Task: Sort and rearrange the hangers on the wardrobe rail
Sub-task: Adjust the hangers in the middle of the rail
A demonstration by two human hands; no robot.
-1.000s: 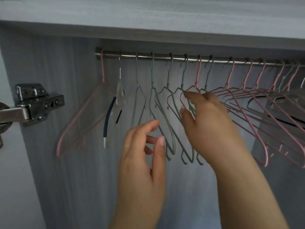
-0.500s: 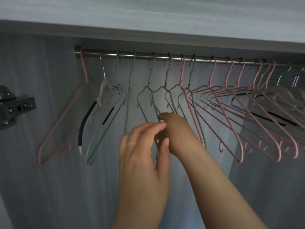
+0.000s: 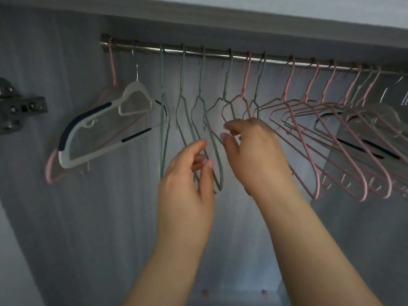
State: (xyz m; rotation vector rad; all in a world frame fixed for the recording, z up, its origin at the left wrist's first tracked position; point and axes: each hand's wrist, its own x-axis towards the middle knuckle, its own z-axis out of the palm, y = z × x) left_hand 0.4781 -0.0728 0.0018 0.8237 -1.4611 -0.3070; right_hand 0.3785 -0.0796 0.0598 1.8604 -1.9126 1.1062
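A steel wardrobe rail (image 3: 216, 54) runs across the top. From the left it carries one pink hanger (image 3: 49, 171), a white hanger with navy grips (image 3: 134, 93), then several grey-green wire hangers (image 3: 217, 173). A lone pink hanger (image 3: 245, 85) hangs among the green ones. Several pink hangers (image 3: 318, 186) crowd the right end. My left hand (image 3: 187, 180) is open, with green wires passing between thumb and fingers. My right hand (image 3: 251, 151) curls its fingertips on the lone pink hanger's left shoulder and hides its lower part.
A metal door hinge (image 3: 19, 109) sticks out of the left side panel. A clear hanger with black strips (image 3: 362, 149) hangs among the pink ones at the far right. The grey back panel (image 3: 110, 217) below the hangers is bare, and a shelf board sits just above the rail.
Both hands rose and drew apart. My right hand moved right, from the green wires to the lone pink hanger. The white hanger swung round and now faces me.
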